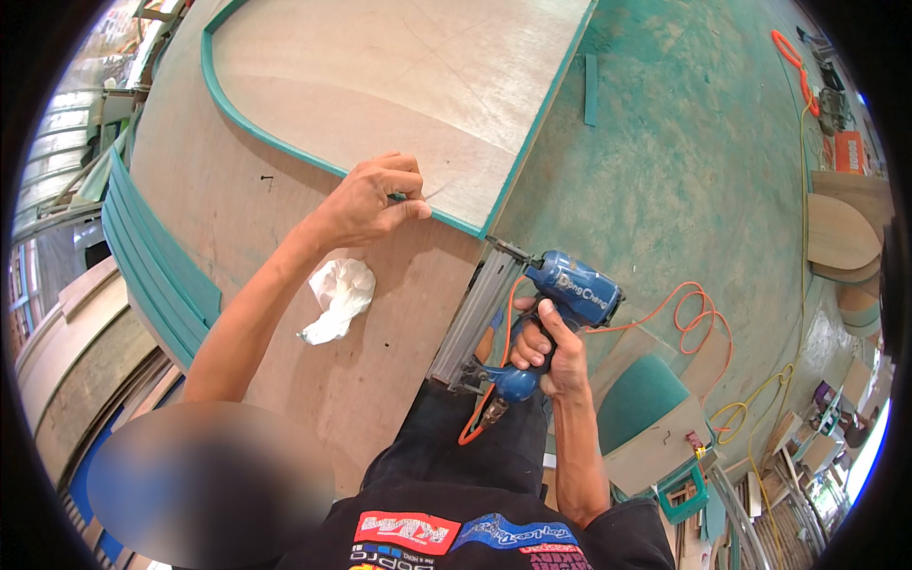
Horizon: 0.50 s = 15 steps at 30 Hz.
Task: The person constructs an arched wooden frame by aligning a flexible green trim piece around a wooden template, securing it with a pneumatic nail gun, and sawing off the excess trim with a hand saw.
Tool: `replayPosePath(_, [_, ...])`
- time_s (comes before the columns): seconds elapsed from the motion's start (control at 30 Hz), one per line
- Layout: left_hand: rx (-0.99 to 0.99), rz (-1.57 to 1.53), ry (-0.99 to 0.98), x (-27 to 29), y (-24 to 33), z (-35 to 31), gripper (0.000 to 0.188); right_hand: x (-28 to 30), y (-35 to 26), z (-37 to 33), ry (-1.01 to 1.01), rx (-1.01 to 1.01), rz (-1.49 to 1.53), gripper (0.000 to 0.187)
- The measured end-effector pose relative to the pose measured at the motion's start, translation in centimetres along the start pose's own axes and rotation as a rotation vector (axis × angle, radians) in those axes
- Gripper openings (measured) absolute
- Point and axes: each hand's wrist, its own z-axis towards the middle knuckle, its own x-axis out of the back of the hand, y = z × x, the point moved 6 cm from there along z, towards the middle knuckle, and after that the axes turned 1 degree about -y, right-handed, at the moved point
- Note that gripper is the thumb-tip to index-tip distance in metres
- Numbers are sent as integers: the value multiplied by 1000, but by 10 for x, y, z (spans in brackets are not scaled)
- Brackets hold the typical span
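On pale plywood, pinched left hand, contents unclear, likely steadies teal-edged wooden panel; beside it, right hand grips blue metal nailer, seemingly needing aim

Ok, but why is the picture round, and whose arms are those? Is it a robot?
No robot here, just a person with two bare hands. A wide, round-seeing camera on their head looks down, so edges bend and the corners go black.

The right hand holds a blue tool shaped like a pistol, probably a nail gun, with its nose near the corner of a pale panel. The left hand is at the panel's green edging; I can't tell what its fingers pinch.

The panel lies on a big wooden surface, and a crumpled white thing lies there too.
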Motion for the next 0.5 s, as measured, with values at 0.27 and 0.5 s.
replayPosePath(0.27, [-32,16,23,4,4,-1,33,2,-1,1,-8,-19,-66,38])
replayPosePath(0.5, [-60,19,65,4,2,-4,27,3,0,4,-46,23,-34,42])
